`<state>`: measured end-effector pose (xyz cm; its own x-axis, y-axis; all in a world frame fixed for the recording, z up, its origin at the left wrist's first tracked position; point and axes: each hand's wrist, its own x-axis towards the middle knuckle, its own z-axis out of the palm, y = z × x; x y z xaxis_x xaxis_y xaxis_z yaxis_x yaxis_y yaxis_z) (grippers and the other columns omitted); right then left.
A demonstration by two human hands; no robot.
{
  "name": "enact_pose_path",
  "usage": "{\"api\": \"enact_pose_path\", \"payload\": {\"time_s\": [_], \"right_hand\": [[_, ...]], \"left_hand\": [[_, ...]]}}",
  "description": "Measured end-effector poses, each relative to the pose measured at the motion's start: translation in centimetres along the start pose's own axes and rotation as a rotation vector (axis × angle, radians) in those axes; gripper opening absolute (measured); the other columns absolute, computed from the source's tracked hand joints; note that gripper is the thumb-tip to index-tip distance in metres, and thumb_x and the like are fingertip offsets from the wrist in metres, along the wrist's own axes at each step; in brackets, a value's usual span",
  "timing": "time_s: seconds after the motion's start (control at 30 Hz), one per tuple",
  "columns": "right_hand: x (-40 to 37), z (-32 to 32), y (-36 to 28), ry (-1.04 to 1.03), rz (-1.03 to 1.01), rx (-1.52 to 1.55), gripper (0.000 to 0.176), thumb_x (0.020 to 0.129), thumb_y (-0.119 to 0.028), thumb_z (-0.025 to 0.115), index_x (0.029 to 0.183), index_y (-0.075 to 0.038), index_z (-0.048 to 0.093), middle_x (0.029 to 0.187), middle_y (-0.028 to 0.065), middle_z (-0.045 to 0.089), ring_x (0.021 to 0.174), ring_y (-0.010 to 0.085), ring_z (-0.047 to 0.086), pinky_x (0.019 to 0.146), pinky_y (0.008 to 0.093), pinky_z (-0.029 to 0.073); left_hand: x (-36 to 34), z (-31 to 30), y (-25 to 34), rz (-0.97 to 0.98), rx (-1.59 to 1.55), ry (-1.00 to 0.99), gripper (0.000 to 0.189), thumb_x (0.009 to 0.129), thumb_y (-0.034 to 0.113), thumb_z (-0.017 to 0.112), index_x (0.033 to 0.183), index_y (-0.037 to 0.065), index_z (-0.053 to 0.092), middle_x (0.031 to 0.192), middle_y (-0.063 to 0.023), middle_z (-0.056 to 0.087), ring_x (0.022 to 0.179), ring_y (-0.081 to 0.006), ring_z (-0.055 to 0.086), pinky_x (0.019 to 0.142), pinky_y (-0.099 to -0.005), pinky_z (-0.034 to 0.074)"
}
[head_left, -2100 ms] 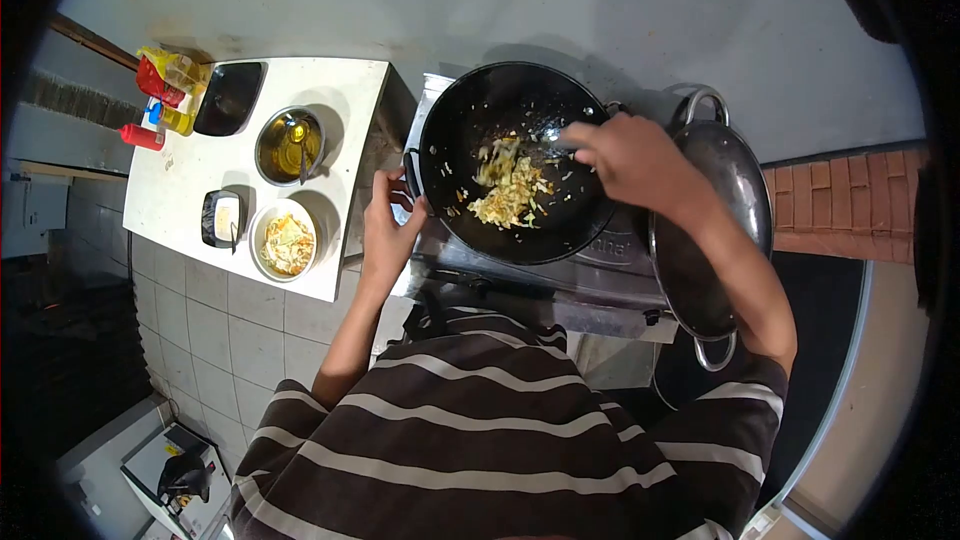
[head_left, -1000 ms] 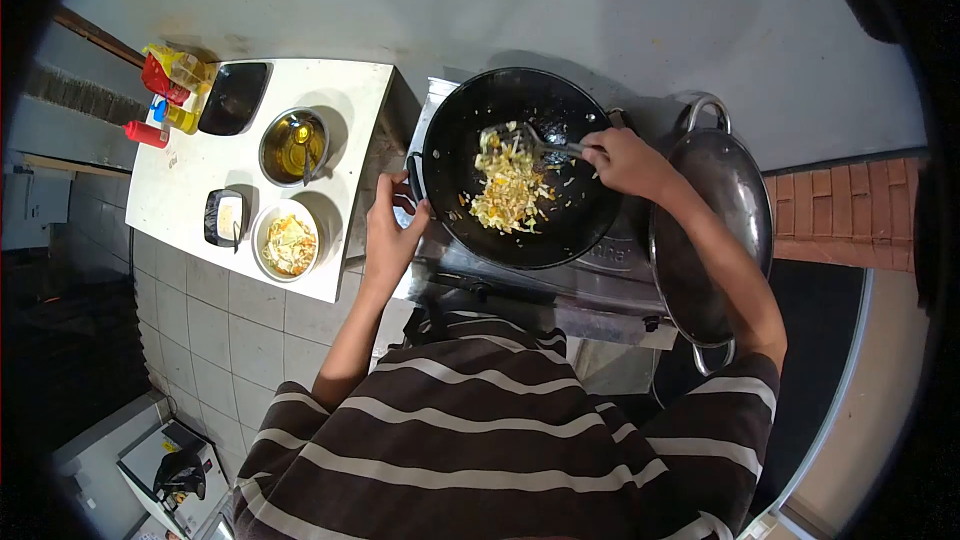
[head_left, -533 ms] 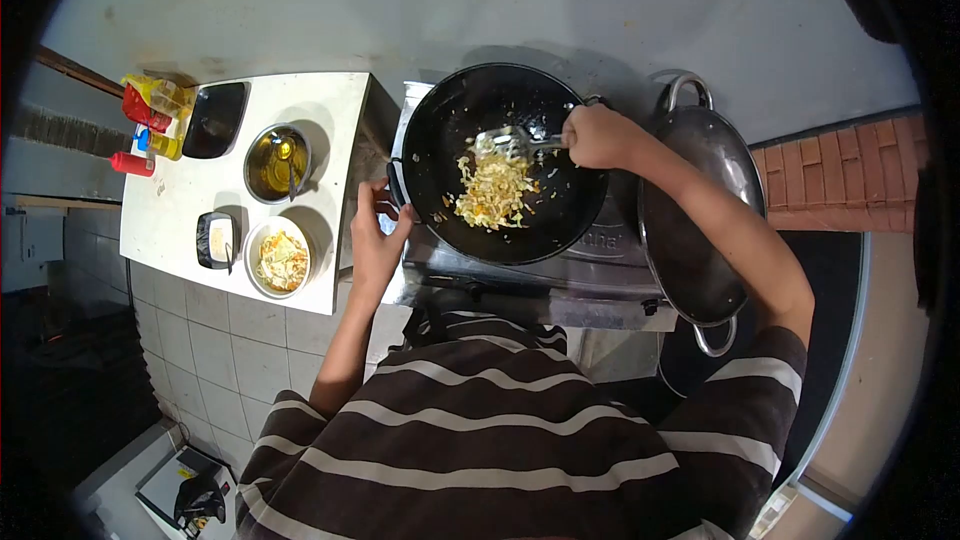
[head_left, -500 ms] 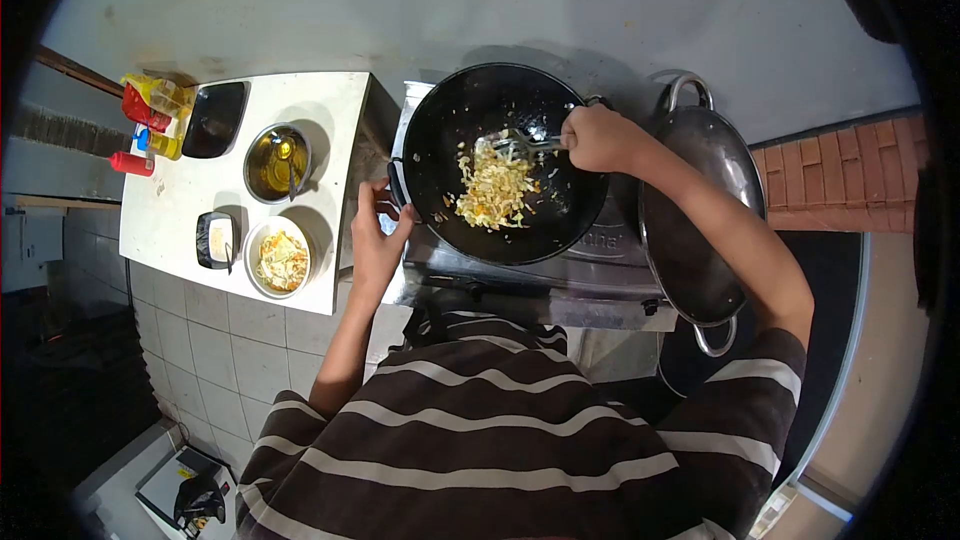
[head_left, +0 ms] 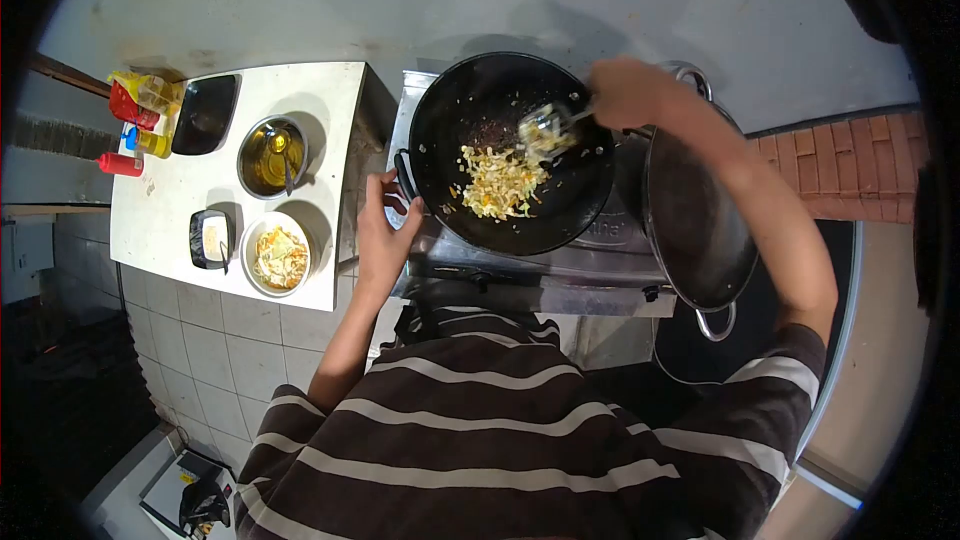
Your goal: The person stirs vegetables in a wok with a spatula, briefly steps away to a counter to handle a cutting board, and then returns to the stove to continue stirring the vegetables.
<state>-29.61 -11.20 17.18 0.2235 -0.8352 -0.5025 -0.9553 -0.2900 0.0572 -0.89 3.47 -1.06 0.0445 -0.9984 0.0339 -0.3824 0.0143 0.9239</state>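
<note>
A black wok [head_left: 590, 195] sits on the metal stove [head_left: 470, 270], with chopped, cooked vegetables [head_left: 500, 183] heaped near its middle. My right hand [head_left: 630, 95] is closed around the handle of a metal spatula [head_left: 550, 132], whose blade carries some of the vegetables over the wok's right half. Motion blurs the blade slightly. On the other side, my left hand [head_left: 385, 230] grips the wok's left handle [head_left: 404, 174], thumb and fingers on either side of it.
Left of the stove, a white table [head_left: 180, 225] bears a metal bowl of oil [head_left: 262, 175], a white bowl of shredded vegetables [head_left: 303, 260], a small black dish [head_left: 198, 255], a black tray [head_left: 205, 115] and a red bottle [head_left: 122, 164]. A large two-handled pan [head_left: 690, 210] stands right.
My right hand has moved up and right, drawing the spatula away from the heap with vegetables on it. My left hand stays at the wok handle. The view has shifted slightly.
</note>
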Motion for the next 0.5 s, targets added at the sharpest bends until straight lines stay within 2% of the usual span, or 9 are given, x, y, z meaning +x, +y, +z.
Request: {"api": "enact_pose_path", "payload": {"time_s": [0.1,0.17,0.2,0.27,0.3,0.37,0.4,0.5], "right_hand": [[1.1,-0.1,1.6,-0.082,0.084,-0.139,0.028,0.075,-0.015,0.065,0.088,0.009,0.073,0.092,0.0297,0.071,0.091,0.0448,0.071,0.083,0.0507,0.056],[2.5,3.1,2.0,-0.027,0.047,-0.083,0.025,0.074,-0.014,0.063,0.080,0.010,0.070,0.079,0.0274,0.071,0.077,0.0416,0.072,0.069,0.0492,0.057],[2.3,2.5,1.2,-0.020,0.056,-0.081,0.025,0.074,-0.014,0.063,0.080,0.010,0.070,0.079,0.0274,0.071,0.077,0.0416,0.072,0.069,0.0492,0.057],[1.6,0.4,-1.5,-0.272,0.242,0.080,0.021,0.079,-0.011,0.056,0.077,0.004,0.071,0.069,0.0203,0.067,0.060,0.0334,0.066,0.056,0.0458,0.053],[0.9,-0.6,-1.5,-0.276,0.249,0.087,0.021,0.079,-0.011,0.056,0.077,0.004,0.071,0.069,0.0203,0.067,0.060,0.0334,0.066,0.056,0.0458,0.053],[0.1,-2.5,-0.8,-0.349,0.337,0.157,0.022,0.082,-0.012,0.053,0.073,0.002,0.067,0.065,0.0151,0.063,0.054,0.0272,0.059,0.049,0.0417,0.049],[0.3,-2.7,-0.2,-0.384,0.359,0.090,0.024,0.085,-0.014,0.053,0.070,0.002,0.064,0.063,0.0137,0.062,0.050,0.0261,0.058,0.045,0.0407,0.046],[1.2,0.4,1.3,-0.443,0.393,0.125,0.025,0.085,-0.014,0.052,0.065,-0.002,0.059,0.061,0.0120,0.060,0.049,0.0232,0.057,0.043,0.0412,0.044]], "left_hand": [[0.1,0.0,-0.1,0.011,0.002,-0.004,0.043,0.089,0.005,0.072,0.126,-0.002,0.051,0.096,-0.0101,0.062,0.078,-0.0163,0.058,0.076,-0.0318,0.049],[-0.1,0.2,0.0,0.026,0.011,0.003,0.043,0.089,0.005,0.072,0.126,-0.003,0.051,0.096,-0.0112,0.062,0.078,-0.0174,0.059,0.075,-0.0328,0.049],[0.1,0.1,0.0,0.041,0.025,0.016,0.043,0.089,0.006,0.073,0.125,-0.003,0.051,0.096,-0.0122,0.062,0.078,-0.0184,0.060,0.075,-0.0338,0.050],[0.3,-0.2,-0.4,0.049,0.027,0.004,0.043,0.089,0.007,0.073,0.124,-0.003,0.051,0.096,-0.0126,0.062,0.078,-0.0190,0.060,0.075,-0.0341,0.050],[0.1,-0.3,-0.6,0.043,0.027,-0.011,0.043,0.090,0.007,0.073,0.124,-0.004,0.050,0.095,-0.0130,0.062,0.078,-0.0195,0.061,0.075,-0.0345,0.050],[0.2,-0.6,-0.8,0.041,0.004,-0.037,0.043,0.090,0.008,0.073,0.124,-0.003,0.050,0.095,-0.0132,0.063,0.078,-0.0199,0.061,0.076,-0.0346,0.050],[0.3,-0.6,-0.8,0.049,0.006,-0.042,0.043,0.090,0.008,0.073,0.124,-0.003,0.050,0.095,-0.0134,0.063,0.079,-0.0201,0.062,0.076,-0.0346,0.050],[0.4,-0.5,-0.4,0.063,-0.006,-0.051,0.043,0.090,0.009,0.073,0.124,-0.003,0.050,0.095,-0.0138,0.064,0.079,-0.0205,0.063,0.076,-0.0349,0.051]]}}
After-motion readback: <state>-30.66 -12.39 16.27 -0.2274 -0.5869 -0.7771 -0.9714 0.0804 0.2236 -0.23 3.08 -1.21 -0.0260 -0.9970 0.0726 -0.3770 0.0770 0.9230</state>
